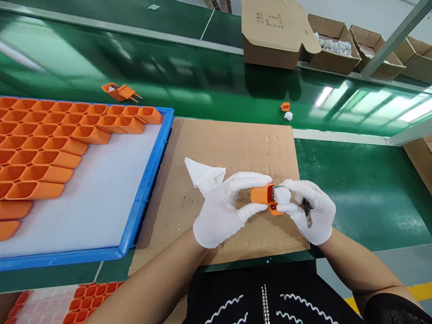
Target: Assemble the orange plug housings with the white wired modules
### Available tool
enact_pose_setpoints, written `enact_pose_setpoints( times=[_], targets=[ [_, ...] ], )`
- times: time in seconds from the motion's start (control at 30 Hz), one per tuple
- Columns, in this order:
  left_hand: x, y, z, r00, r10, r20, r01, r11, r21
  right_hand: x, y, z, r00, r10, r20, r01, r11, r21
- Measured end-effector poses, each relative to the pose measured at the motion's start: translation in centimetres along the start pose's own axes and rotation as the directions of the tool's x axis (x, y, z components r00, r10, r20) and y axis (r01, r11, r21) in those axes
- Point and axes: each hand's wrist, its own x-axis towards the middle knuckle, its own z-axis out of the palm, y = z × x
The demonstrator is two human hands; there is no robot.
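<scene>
Over the cardboard sheet (229,148), my left hand (222,211), in a white glove, grips an orange plastic shell (260,195) between thumb and fingers, its open end facing right. At that opening, my gloved right hand (312,209) pinches a round white part (282,195) with a thin greenish edge. A small orange piece (276,209) with a dark red spot hangs just below; its link to the shell is hidden. Tucked in my right palm is a small dark and metal tool (307,212), its kind unclear. A crumpled white cloth (205,175) lies beside my left hand.
On the left, a blue tray (158,153) holds rows of orange shells (54,157). Across the green bench lie an orange assembly (122,92) and a small orange-and-white piece (286,111). Cardboard boxes (270,49) line the back shelf; one box (332,60) contains white parts.
</scene>
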Motion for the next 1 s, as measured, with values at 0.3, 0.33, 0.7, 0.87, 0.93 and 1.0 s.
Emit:
enact_pose_setpoints(
  times=[0.3, 0.33, 0.7, 0.87, 0.93, 1.0],
  targets=[
    [-0.1, 0.2, -0.2, 1.000, 0.018, 0.019, -0.020, 0.992, 0.126, 0.2, -0.2, 0.1, 0.998, -0.064, -0.022, 0.059, 0.978, -0.200],
    [-0.1, 0.2, -0.2, 1.000, 0.021, 0.022, -0.024, 0.988, 0.150, 0.2, -0.2, 0.1, 0.998, -0.058, -0.020, 0.053, 0.976, -0.213],
    [-0.2, 0.5, -0.4, 0.993, 0.023, 0.113, -0.052, 0.965, 0.259, -0.1, -0.3, 0.0, 0.999, 0.017, 0.031, -0.010, 0.982, -0.189],
    [-0.2, 0.8, -0.9, 0.984, 0.033, 0.176, -0.083, 0.954, 0.287, -0.3, -0.2, 0.2, 1.000, 0.001, -0.026, -0.005, 0.989, -0.148],
    [-0.2, 0.8, -1.0, 0.986, 0.049, 0.158, -0.096, 0.947, 0.305, -0.4, 0.0, 0.3, 0.998, 0.015, -0.054, -0.020, 0.996, -0.091],
    [-0.1, 0.8, -0.8, 0.985, 0.049, 0.168, -0.102, 0.940, 0.325, -0.3, 0.1, 0.3, 0.998, 0.020, -0.063, -0.025, 0.997, -0.070]
  ],
)
